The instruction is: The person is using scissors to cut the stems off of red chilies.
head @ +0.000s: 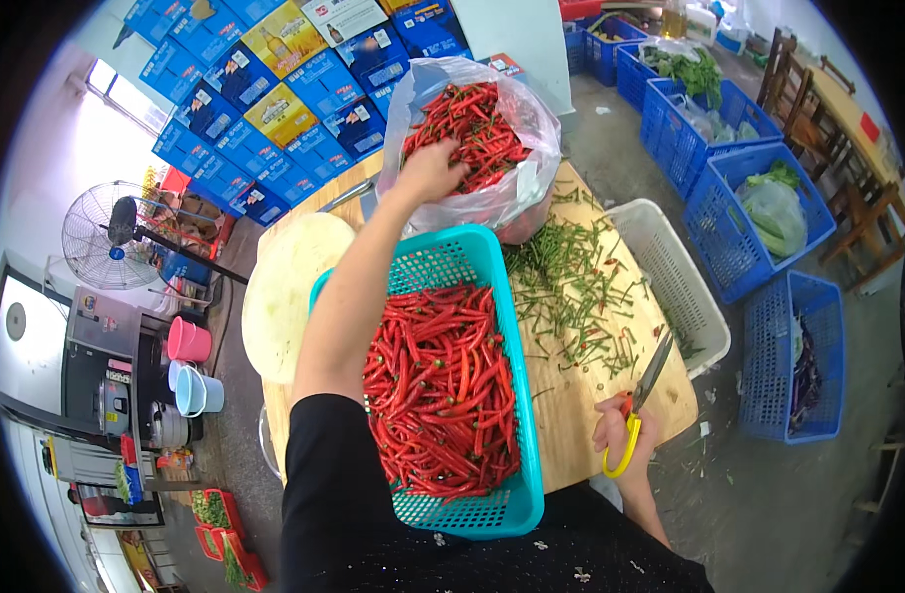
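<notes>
My left hand (438, 169) reaches over the teal basket into a clear plastic bag (523, 194) filled with red chili peppers (489, 122). Its fingers touch the peppers, and whether they have closed on any is hard to see. My right hand (624, 437), low at the table's right side, grips scissors (652, 370) with yellow and orange handles, blades pointing up and away. Between my arms, the teal plastic basket (530, 422) holds a heap of red chilies (445, 393). Cut green stems (571, 274) lie scattered on the wooden tabletop (571, 437) right of the basket.
A round pale board (293, 289) lies on the table's left, near a knife (346, 196). A white plastic crate (682, 289) stands against the right edge. Blue crates (764, 215) with vegetables line the floor beyond. Stacked beer cartons (282, 111) rise behind; a fan (115, 233) stands left.
</notes>
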The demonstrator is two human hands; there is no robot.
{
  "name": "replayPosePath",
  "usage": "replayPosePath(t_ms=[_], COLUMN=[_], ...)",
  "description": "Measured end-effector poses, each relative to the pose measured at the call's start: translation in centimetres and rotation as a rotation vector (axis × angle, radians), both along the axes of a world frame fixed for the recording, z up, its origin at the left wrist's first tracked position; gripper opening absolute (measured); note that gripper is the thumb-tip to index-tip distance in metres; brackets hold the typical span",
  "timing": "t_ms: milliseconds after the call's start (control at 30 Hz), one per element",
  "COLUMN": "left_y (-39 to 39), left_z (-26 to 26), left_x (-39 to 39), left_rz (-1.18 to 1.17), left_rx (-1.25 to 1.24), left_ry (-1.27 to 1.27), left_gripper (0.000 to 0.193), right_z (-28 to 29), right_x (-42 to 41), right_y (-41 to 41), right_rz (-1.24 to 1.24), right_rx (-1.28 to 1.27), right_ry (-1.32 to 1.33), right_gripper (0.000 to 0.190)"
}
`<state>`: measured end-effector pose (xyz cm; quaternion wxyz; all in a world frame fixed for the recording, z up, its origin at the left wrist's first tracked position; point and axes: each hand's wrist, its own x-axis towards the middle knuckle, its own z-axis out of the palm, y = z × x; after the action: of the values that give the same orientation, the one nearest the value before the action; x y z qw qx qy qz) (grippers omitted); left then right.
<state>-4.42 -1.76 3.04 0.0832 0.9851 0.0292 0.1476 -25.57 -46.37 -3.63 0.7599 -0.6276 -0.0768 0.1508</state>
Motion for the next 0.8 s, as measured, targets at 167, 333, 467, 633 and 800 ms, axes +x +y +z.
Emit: replayPosePath(t_ms=[167,333,467,633,800], left_y=[0.5,0.9,2.5,-1.4,-0.9], left_z=[-1.3,2.0,1.6,-0.2,-0.4], left_x=[0.9,2.1,4.5,7.9,8.3], left_rz=[0.008,0.139,0.258,0.431,0.472], left_rx=[-0.126,-0.262,-0.268,-0.172,-0.031], left_ry=[0.108,0.151,-0.111,-0.088,-0.112], left_gripper=[0.042,0.030,0.036,0.044,0.027], right_z=[0.4,0.6,-0.3,-0.5,-0.3], right_x=[0.0,0.1,-0.2,0.1,-0.1], right_y=[0.0,-0.2,0.0,-0.4,-0.3], right_rz=[-0.057,-0.040,-0.032,-0.056,-0.037], right_rx=[-0.022,-0.050,-0.045,-0.076,-0.059], right_ry=[-0.004,-0.060,-0.100,-0.082,-0.090], right_gripper=[0.011,0.010,0.010,0.012,0.012])
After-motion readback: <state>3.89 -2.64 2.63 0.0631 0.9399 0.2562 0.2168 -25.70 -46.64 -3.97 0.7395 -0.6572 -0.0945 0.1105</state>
